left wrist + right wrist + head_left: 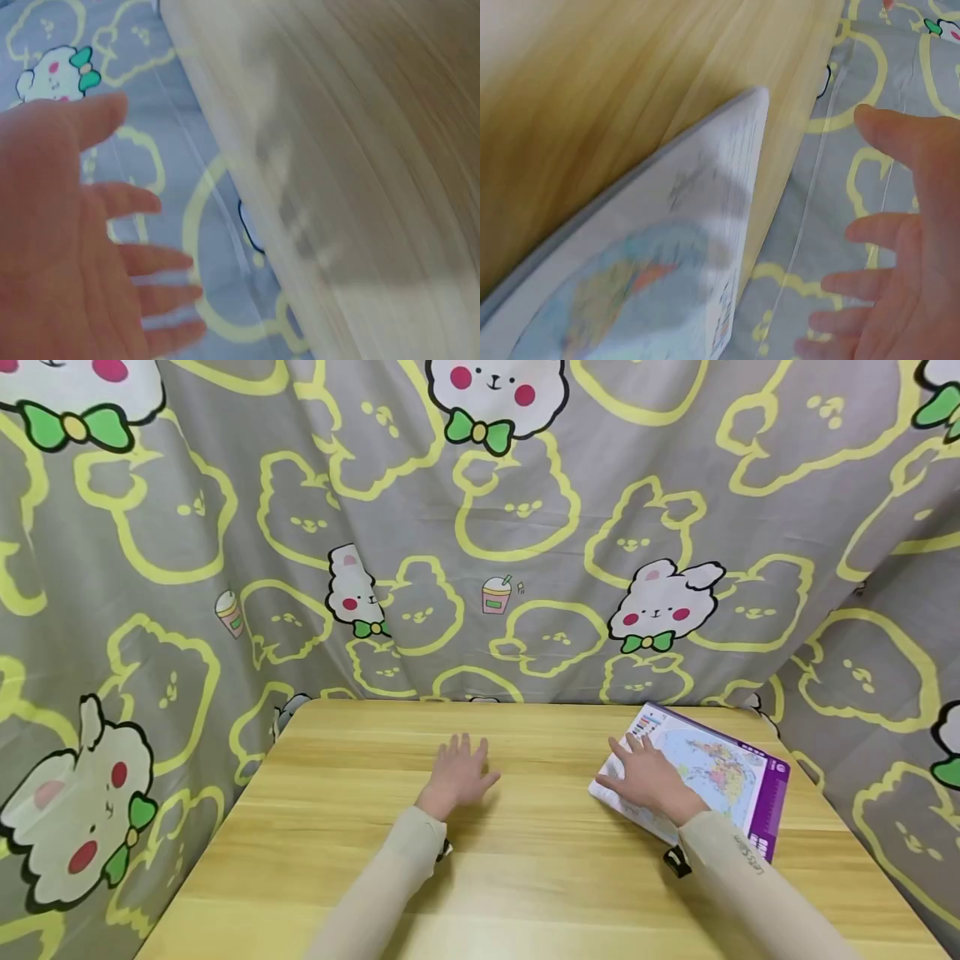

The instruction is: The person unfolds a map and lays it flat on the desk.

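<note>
A flat world map [720, 768] with a purple border lies at an angle on the right part of the wooden table. Over its left side, in the head view, my right hand [647, 777] reaches out with fingers spread and nothing in its grasp. The right wrist view shows the map's corner [727, 142] beside and below the right hand [900, 262]. My left hand [459, 774] is held out over the middle of the table, fingers apart, holding nothing. In the left wrist view the left hand [82, 240] casts a shadow on the wood.
The light wooden table [525, 877] runs back to a grey curtain [555, 527] with yellow outlines and white cartoon animals. The curtain also hangs along the left and right sides. A dark band [677, 862] sits by the right wrist.
</note>
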Tool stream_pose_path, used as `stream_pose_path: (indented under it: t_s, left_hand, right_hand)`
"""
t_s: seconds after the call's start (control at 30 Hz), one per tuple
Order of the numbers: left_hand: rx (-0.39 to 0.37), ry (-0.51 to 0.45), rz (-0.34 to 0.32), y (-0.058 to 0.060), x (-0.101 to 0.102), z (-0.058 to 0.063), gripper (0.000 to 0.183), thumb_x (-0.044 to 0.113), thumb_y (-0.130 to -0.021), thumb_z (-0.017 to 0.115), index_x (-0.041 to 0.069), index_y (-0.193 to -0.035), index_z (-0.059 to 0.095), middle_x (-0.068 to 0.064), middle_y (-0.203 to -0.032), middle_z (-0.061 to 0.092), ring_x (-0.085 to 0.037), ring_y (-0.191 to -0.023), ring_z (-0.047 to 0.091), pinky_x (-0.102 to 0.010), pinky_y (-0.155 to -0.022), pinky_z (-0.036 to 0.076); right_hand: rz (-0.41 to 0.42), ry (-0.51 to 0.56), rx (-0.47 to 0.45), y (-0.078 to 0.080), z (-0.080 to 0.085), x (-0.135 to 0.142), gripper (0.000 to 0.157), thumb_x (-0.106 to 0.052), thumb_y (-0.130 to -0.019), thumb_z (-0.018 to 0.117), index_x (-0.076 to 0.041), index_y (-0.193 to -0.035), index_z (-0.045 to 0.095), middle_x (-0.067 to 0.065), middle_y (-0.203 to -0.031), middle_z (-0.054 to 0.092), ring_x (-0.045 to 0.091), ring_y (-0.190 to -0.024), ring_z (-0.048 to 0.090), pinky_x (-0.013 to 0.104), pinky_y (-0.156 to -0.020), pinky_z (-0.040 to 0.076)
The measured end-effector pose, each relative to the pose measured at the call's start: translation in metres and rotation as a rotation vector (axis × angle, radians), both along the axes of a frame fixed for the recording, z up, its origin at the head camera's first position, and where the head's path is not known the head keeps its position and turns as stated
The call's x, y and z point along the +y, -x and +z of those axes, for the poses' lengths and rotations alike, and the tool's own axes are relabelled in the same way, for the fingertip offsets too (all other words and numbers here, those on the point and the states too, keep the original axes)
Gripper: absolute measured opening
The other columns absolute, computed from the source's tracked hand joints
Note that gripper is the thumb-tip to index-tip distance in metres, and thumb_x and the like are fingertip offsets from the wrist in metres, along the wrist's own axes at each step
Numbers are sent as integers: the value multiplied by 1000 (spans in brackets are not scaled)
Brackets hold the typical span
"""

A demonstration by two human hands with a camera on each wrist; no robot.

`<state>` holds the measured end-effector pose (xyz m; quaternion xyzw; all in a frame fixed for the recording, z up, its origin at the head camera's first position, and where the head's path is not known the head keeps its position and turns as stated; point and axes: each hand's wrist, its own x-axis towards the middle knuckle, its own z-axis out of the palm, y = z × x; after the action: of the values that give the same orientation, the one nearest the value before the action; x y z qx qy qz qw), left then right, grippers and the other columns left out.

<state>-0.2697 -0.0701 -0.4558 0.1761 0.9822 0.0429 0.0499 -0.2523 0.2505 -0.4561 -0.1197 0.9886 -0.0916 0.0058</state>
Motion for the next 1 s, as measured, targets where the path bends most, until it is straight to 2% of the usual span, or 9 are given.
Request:
stream_pose_path:
  t_s: [0.07,0.17,0.4,0.63,0.83,1.0]
  left_hand:
    - [-9,-17,-74,2,9,-1,66,48,-98,41,9,-149,28,-24,-150,26,-39,-138,22,-50,-112,20]
    - [-27,-21,-154,4,22,0,63,44,-100,41,8,-149,28,-20,-150,28,-34,-138,25,-45,-112,23]
    - [-9,59,-273,5,55,-2,57,40,-100,41,8,-147,34,-14,-149,33,-27,-137,31,-37,-111,28]
    - [14,115,-354,2,88,-8,57,41,-100,41,8,-146,36,-12,-149,34,-23,-137,31,-30,-111,26]
    - [46,155,-417,-5,114,-11,60,46,-99,40,10,-147,34,-13,-150,31,-23,-138,29,-30,-111,26]
    - [62,186,-453,-7,132,-19,62,49,-99,39,11,-147,33,-13,-152,28,-22,-139,27,-27,-112,24]
  right_hand:
    - [16,7,7,-3,1,7,76,-50,-90,57,1,-143,37,34,-144,28,54,-130,23,66,-95,35]
    - [29,20,20,-8,4,19,72,-45,-90,59,1,-142,39,33,-142,32,52,-129,28,63,-88,42]
    - [66,59,21,-26,12,50,63,-35,-90,62,3,-137,45,34,-139,36,54,-127,29,66,-97,32]
    - [81,31,3,-38,9,86,62,-32,-90,64,7,-134,46,37,-134,39,56,-121,35,67,-95,32]
    - [71,22,-18,-47,0,114,66,-33,-87,66,10,-132,46,40,-133,37,58,-121,32,67,-95,30]
    - [53,29,-34,-52,-13,136,71,-33,-85,69,14,-132,44,42,-133,34,60,-119,31,68,-94,30]
